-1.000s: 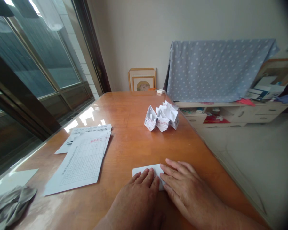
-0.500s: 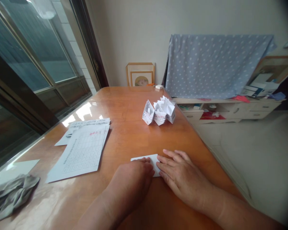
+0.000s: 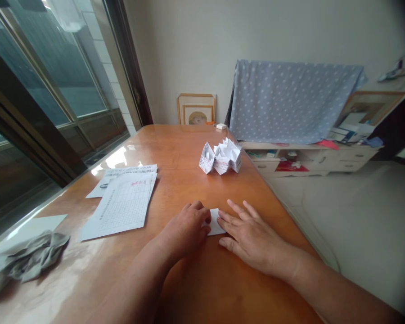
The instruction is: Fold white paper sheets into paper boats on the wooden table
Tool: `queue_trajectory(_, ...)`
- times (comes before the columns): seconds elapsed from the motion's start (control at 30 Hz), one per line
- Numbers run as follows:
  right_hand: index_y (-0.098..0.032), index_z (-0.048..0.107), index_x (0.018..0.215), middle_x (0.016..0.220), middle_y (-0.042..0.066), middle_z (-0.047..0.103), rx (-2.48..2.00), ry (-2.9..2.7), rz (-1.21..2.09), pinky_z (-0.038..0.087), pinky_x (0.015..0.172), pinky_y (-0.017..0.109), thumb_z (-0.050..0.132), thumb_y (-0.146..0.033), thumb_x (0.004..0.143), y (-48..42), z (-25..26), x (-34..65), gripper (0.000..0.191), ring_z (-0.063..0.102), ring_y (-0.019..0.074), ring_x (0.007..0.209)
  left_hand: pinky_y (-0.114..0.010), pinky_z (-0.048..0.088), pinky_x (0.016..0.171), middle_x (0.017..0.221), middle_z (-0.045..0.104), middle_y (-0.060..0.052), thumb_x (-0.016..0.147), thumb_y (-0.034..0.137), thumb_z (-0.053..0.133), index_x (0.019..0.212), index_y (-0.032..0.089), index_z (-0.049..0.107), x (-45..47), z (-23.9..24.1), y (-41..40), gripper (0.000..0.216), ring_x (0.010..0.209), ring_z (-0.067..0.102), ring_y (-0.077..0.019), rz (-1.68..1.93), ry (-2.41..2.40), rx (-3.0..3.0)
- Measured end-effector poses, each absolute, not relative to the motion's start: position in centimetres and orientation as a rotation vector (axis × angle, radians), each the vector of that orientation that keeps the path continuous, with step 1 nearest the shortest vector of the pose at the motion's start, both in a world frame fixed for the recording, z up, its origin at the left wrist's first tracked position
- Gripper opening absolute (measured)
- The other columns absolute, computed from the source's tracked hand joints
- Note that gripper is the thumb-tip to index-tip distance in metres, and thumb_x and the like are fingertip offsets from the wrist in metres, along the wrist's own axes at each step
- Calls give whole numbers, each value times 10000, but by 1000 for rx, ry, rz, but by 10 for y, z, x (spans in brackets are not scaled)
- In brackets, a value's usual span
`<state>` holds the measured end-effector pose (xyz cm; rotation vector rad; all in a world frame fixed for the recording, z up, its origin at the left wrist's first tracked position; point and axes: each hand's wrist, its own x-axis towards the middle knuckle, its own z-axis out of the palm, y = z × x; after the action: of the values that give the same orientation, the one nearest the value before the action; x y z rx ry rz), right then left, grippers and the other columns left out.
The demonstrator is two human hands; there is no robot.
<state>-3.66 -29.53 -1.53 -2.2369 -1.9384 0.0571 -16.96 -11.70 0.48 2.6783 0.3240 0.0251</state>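
A small folded white paper [image 3: 216, 223] lies on the orange wooden table [image 3: 189, 148], mostly covered by my hands. My left hand [image 3: 185, 228] rests on its left part with the fingers curled down and pressed onto it. Beside it, my right hand [image 3: 246, 234] lies flat on the paper's right edge with fingers stretched and spread. Further back stands a cluster of folded white paper shapes [image 3: 221, 157].
Printed grid sheets [image 3: 123, 204] lie to the left, with a crumpled grey cloth [image 3: 33, 256] and another white sheet [image 3: 27, 227] near the window side. The table's right edge drops to the floor. A dotted blue cloth [image 3: 290, 101] covers furniture behind.
My left hand slid over the paper and curled, covering more of it. The view shifted, so both hands and the paper sit further from the table's near edge.
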Motion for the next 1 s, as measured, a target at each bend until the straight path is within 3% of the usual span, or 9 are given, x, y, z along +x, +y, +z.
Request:
queue_trajectory(0.17, -248, 414, 1526, 1562, 59, 421, -2264, -1948, 117, 82, 1201, 653, 357, -641, 983, -299, -13, -41, 673, 127, 354, 1524, -364, 480, 941, 1115, 568, -89, 791, 175, 621, 965, 209, 651, -169, -2, -111, 180, 1031, 566, -247, 53, 282, 2682)
queue_trajectory(0.6, -229, 333, 1562, 1623, 68, 292, -2259, -1978, 75, 16, 1206, 644, 393, -651, 965, -303, -2, -65, 734, 58, 337, 1535, -346, 493, 881, 1117, 582, -92, 800, 247, 638, 966, 211, 666, -168, -9, -106, 173, 963, 581, -236, 56, 232, 2719)
queue_trajectory(0.83, -223, 301, 1573, 1613, 87, 316, -2287, -1939, 117, -20, 1193, 658, 369, -721, 934, -306, -7, -86, 812, 76, 343, 1533, -344, 498, 876, 1118, 586, -92, 808, 275, 642, 982, 209, 671, -168, -9, -106, 188, 952, 596, -234, 50, 231, 2737)
queue_trajectory(1.0, -194, 415, 1525, 1594, 96, 353, -2367, -1886, 63, -58, 1192, 646, 354, -764, 907, -316, -7, -87, 843, 64, 358, 1532, -327, 503, 873, 1131, 579, -84, 781, 226, 625, 979, 212, 666, -170, -4, -108, 202, 958, 605, -226, 32, 249, 2744)
